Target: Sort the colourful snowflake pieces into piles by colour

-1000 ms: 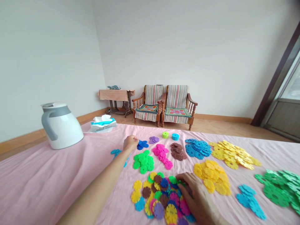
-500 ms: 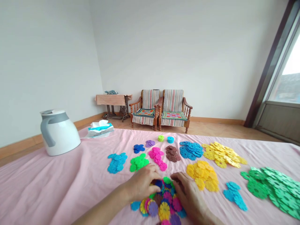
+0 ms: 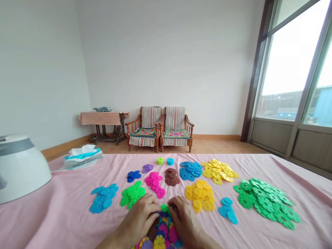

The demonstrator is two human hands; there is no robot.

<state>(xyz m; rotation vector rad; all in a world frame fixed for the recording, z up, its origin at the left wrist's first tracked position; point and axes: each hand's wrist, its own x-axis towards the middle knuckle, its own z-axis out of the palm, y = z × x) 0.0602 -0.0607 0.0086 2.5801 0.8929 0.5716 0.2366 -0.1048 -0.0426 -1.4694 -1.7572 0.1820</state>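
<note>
My left hand (image 3: 138, 219) and my right hand (image 3: 184, 221) lie close together on a mixed pile of multicoloured plastic snowflake discs (image 3: 160, 233), with their fingers curved over it. A green disc (image 3: 164, 208) sits between the two hands. The hands and the frame's lower edge hide much of the pile. Sorted single-colour heaps fan out beyond: light blue (image 3: 103, 198), green (image 3: 132, 193), magenta (image 3: 154, 183), brown (image 3: 171, 176), blue (image 3: 190, 171), and yellow (image 3: 199, 195). I cannot tell whether either hand holds a disc.
The discs lie on a pink sheet (image 3: 64, 221). A white-and-grey jug (image 3: 20, 169) stands at the left, with a tissue packet (image 3: 83, 157) behind it. Two armchairs (image 3: 160, 128) and a treadle table (image 3: 103, 118) stand by the far wall. Windows (image 3: 285, 65) fill the right.
My left hand has come back from the far heaps to the mixed pile beside my right hand. The view has turned right and lifted, so the pile sits lower in the frame.
</note>
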